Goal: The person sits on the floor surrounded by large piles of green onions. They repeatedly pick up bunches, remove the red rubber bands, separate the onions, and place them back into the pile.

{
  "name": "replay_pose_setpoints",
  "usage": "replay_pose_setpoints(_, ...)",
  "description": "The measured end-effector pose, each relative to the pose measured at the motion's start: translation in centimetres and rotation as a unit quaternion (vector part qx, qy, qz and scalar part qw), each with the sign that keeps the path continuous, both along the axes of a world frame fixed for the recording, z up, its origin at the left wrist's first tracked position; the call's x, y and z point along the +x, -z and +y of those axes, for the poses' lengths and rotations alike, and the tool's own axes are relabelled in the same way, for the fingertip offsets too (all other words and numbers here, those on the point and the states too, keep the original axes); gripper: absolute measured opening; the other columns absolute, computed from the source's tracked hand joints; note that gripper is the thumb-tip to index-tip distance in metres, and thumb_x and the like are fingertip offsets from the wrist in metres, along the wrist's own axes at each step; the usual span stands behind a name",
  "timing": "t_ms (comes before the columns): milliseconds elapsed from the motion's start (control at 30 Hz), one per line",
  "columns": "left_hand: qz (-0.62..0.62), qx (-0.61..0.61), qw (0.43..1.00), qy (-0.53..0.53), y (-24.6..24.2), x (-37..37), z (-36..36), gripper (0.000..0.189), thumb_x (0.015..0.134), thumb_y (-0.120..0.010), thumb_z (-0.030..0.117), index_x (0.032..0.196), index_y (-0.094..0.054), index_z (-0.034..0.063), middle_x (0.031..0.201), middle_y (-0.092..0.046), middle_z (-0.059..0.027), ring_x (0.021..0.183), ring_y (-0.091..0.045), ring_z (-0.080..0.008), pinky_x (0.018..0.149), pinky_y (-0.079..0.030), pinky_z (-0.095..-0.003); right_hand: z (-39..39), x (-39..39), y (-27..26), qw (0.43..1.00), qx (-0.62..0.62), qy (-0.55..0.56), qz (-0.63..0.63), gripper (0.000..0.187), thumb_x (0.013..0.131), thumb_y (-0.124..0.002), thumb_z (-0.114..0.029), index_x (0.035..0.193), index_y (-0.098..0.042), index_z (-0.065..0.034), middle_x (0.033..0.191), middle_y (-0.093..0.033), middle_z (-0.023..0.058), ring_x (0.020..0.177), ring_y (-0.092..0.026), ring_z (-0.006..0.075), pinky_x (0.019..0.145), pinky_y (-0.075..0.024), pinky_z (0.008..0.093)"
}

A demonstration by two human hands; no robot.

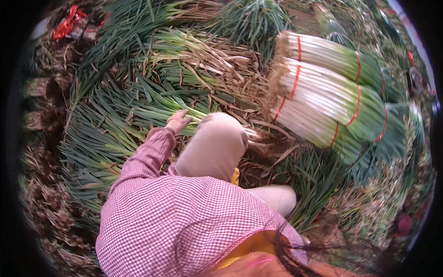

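Note:
My left hand point(179, 121) reaches out beside my bent left knee, fingers spread and resting on the green leaves of loose long green onions point(152, 114). White stalk ends of some onions point(254, 134) show just past the knee. Whether the fingers grip any stalk is hard to tell. My right hand is out of view. To the right of the knee lie large bundles of long green onions point(322, 86), stacked together, tied with red bands, their brown roots towards me and the leaves to the right.
Thinner onions with dry leaves point(214, 60) lie ahead, and a leafy green heap point(256, 20) stands beyond them. Dry leaf scraps point(273, 128) litter the ground. A red plastic item point(71, 22) is at the upper left. More bundles point(36, 86) line the left edge.

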State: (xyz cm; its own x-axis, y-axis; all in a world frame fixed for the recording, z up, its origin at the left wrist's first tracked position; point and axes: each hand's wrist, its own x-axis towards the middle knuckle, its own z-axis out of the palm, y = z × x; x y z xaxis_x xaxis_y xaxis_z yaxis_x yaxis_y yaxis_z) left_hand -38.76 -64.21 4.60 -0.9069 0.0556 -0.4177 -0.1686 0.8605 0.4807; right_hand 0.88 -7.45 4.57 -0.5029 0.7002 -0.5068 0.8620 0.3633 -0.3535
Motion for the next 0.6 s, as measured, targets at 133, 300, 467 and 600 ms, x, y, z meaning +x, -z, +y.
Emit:
replay_pose_setpoints(133,0.059,0.07,0.995,0.037,3.3,-12.7,2.5,0.061,0.091,-0.054,0.045,0.143,-0.042,0.0138,0.148,-0.041,-0.0119,0.135,-0.039,-0.0287,0.111,-0.032,-0.0369,-2.0,-5.5,-3.5,0.995,-0.075,-0.05,-0.037,0.057,0.084,-0.064,-0.041,0.132,-0.053,-0.0137,0.117,-0.063,0.0208,0.105,-0.063,0.035,0.088,-0.0504,0.0416)
replay_pose_setpoints(300,0.121,0.022,0.989,0.08,6.8,-28.3,7.7,0.064,0.089,-0.061,0.027,0.147,-0.036,0.0192,0.151,-0.035,-0.0121,0.137,-0.038,-0.0282,0.112,-0.032,-0.0345,-2.7,-9.0,-7.3,0.985,-0.107,-0.036,-0.131,0.051,0.085,-0.065,-0.036,0.128,-0.057,-0.0107,0.114,-0.065,0.0198,0.104,-0.064,0.0333,0.088,-0.0506,0.0401)
replay_pose_setpoints(467,0.11,-0.201,0.944,0.237,8.7,-35.6,10.7,0.045,0.093,-0.048,0.021,0.138,-0.047,0.0288,0.147,-0.04,-0.0028,0.137,-0.037,-0.0234,0.111,-0.027,-0.0438,-2.3,-12.0,-10.9,0.97,-0.111,-0.004,-0.218,0.045,0.086,-0.065,-0.031,0.124,-0.061,-0.0077,0.111,-0.067,0.0188,0.103,-0.065,0.0315,0.089,-0.0507,0.0386)
replay_pose_setpoints(600,0.14,-0.229,0.904,0.335,7.6,-36.0,10.3,0.028,0.091,-0.051,0.028,0.112,-0.068,0.0269,0.115,-0.063,0.0004,0.118,-0.054,-0.0196,0.109,-0.027,-0.0423,-2.8,-20.4,-12.2,0.974,-0.084,-0.099,-0.188,0.04,0.087,-0.065,-0.027,0.12,-0.064,-0.0053,0.108,-0.069,0.018,0.102,-0.066,0.0301,0.089,-0.0509,0.0374)
